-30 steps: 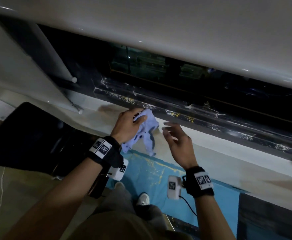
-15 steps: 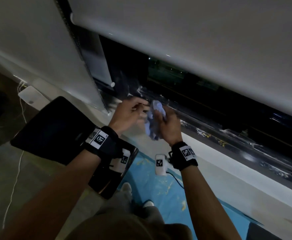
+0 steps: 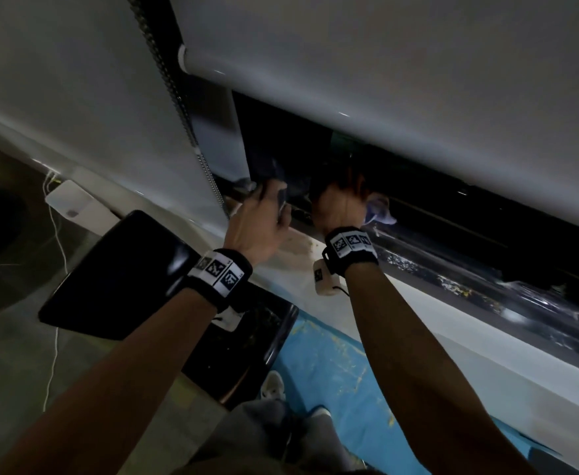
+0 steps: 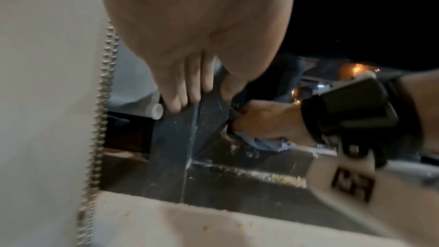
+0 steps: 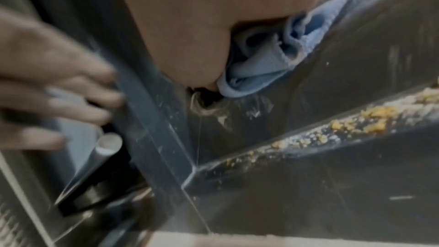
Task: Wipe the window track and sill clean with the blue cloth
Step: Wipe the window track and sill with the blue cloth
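My right hand (image 3: 341,200) grips the bunched blue cloth (image 3: 379,209) and presses it into the dark window track (image 3: 487,279) at its left corner. In the right wrist view the blue cloth (image 5: 273,57) bulges out under my right hand (image 5: 209,44), down in the channel. My left hand (image 3: 267,204) rests with straight fingers (image 4: 187,91) against the dark upright frame beside that corner and holds nothing. Yellow crumbs (image 5: 356,119) and white dust lie along the track's rail. The white sill (image 3: 418,303) runs below the track.
A lowered white roller blind (image 3: 384,80) hangs just above my hands, with its bead chain (image 3: 178,108) to the left. A black chair (image 3: 120,272) stands under my left arm. A blue floor sheet (image 3: 332,371) and a white box with a cable (image 3: 72,204) lie below.
The cloth passed from my left hand to my right. Both hands moved left to the track's end, and the right hand went into the channel with the cloth.
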A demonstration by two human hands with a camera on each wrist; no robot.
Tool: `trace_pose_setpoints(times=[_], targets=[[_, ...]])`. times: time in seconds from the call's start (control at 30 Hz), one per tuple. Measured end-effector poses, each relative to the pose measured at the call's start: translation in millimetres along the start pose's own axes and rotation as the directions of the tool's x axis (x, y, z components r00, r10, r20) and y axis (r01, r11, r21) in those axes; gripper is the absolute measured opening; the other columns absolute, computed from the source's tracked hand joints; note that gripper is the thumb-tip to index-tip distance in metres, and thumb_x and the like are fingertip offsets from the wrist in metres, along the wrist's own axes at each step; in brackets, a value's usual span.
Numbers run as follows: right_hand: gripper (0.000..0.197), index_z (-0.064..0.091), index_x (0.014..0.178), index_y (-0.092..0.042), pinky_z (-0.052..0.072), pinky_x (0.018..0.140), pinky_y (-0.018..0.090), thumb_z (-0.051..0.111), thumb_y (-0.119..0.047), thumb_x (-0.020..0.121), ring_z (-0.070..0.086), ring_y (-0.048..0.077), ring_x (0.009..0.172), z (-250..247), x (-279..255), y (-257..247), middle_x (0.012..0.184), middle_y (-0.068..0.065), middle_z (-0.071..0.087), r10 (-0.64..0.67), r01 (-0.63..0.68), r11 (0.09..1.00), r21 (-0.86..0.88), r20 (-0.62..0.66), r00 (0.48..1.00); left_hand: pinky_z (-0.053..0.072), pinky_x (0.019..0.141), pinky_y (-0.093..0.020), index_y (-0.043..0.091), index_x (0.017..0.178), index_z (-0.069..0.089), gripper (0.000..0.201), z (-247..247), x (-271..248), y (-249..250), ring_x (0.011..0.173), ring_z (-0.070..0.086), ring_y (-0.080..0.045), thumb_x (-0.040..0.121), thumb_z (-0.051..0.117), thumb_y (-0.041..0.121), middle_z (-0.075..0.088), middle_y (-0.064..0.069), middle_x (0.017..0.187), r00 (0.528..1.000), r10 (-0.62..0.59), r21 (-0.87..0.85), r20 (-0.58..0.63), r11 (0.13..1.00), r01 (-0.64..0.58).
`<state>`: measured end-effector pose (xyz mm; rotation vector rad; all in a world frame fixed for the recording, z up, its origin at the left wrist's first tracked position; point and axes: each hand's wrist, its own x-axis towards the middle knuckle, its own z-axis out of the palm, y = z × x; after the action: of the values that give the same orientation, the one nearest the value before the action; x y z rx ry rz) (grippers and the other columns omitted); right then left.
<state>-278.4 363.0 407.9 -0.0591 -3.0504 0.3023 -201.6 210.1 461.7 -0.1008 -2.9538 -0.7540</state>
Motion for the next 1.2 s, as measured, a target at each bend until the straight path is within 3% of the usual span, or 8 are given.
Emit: trace_pose_setpoints(times=[0.17,0.3,0.47,0.6,0.9,0.97,1.13,1.2], targets=[[0.045,0.066,0.138,-0.012,0.029,0.120,0.056,0.059,-0.032,0.098,0.037,0.044,0.147,0,3,15,0.159,0.019,0.045,-0.020,0.030,0.996,-0.081,0.113,0.993,0.050,0.100,-0.045,0.011,0.141,0.043,0.049,4,0,-12,0.122,0.054,-0.033,0.100,0.060,0.030,0.050,-0.013,0.140,0.979,-0.077,-0.152,-0.191,0.987,0.048],[0.050,0.075,0.113,-0.007,0.043,0.112,0.056,0.041,-0.037,0.092,0.054,0.043,0.135,-4,3,34,0.133,0.023,0.065,-0.042,0.057,0.994,-0.096,0.161,0.986,0.046,0.106,-0.048,-0.003,0.149,0.031,0.071,5,16,-2,0.124,0.053,-0.044,0.101,0.061,0.040,0.038,-0.024,0.146,0.948,-0.247,-0.247,-0.198,0.949,0.196],[0.043,0.070,0.136,-0.013,0.023,0.123,0.055,0.061,-0.031,0.098,0.028,0.042,0.154,-5,-3,15,0.165,0.017,0.038,-0.031,0.039,0.998,-0.047,0.160,0.987,0.049,0.102,-0.045,-0.003,0.158,0.017,0.087,8,32,10,0.126,0.054,-0.048,0.101,0.062,0.044,0.029,-0.028,0.155,0.942,-0.270,-0.281,-0.200,0.937,0.209],[0.043,0.067,0.138,-0.012,0.043,0.114,0.057,0.058,-0.027,0.099,0.040,0.046,0.147,-6,-8,31,0.153,0.023,0.050,-0.145,0.145,0.989,0.010,0.139,0.980,0.046,0.108,-0.048,0.002,0.163,0.010,0.089,13,24,0,0.133,0.050,-0.046,0.102,0.060,0.043,0.022,-0.026,0.162,0.951,-0.232,-0.257,-0.202,0.950,0.177],[0.023,0.073,0.112,0.000,0.057,0.078,0.049,0.056,-0.008,0.098,0.069,0.045,0.113,-6,-5,12,0.125,0.031,0.068,-0.148,0.161,0.984,-0.071,0.155,0.977,0.054,0.104,-0.042,0.008,0.149,0.048,0.049,28,-13,0,0.139,0.050,-0.025,0.104,0.054,0.025,0.041,-0.007,0.160,0.935,0.257,0.100,-0.242,0.966,-0.240],[0.020,0.077,0.107,-0.002,0.059,0.069,0.047,0.066,-0.008,0.091,0.072,0.047,0.099,-9,-11,16,0.112,0.031,0.072,-0.182,0.179,0.983,0.039,0.123,0.976,0.049,0.110,-0.041,0.007,0.147,0.052,0.044,18,0,5,0.140,0.050,-0.028,0.105,0.053,0.022,0.046,-0.010,0.157,0.890,0.378,0.180,-0.255,0.923,-0.340],[0.029,0.062,0.129,0.002,0.052,0.075,0.044,0.049,-0.007,0.105,0.064,0.043,0.120,-12,-4,45,0.129,0.028,0.066,-0.073,0.086,0.993,-0.076,0.170,0.983,0.049,0.101,-0.048,0.008,0.128,0.068,0.033,-20,38,23,0.101,0.062,-0.035,0.098,0.062,0.020,0.063,-0.015,0.118,0.688,0.696,0.495,-0.203,0.680,-0.541],[0.030,0.058,0.132,0.002,0.048,0.070,0.039,0.049,-0.013,0.108,0.061,0.041,0.125,-8,1,42,0.135,0.026,0.062,-0.036,0.050,0.995,-0.085,0.155,0.987,0.049,0.103,-0.047,0.010,0.130,0.068,0.040,-36,57,26,0.110,0.062,-0.032,0.091,0.069,0.023,0.062,-0.012,0.131,0.658,0.746,0.609,-0.106,0.571,-0.550]])
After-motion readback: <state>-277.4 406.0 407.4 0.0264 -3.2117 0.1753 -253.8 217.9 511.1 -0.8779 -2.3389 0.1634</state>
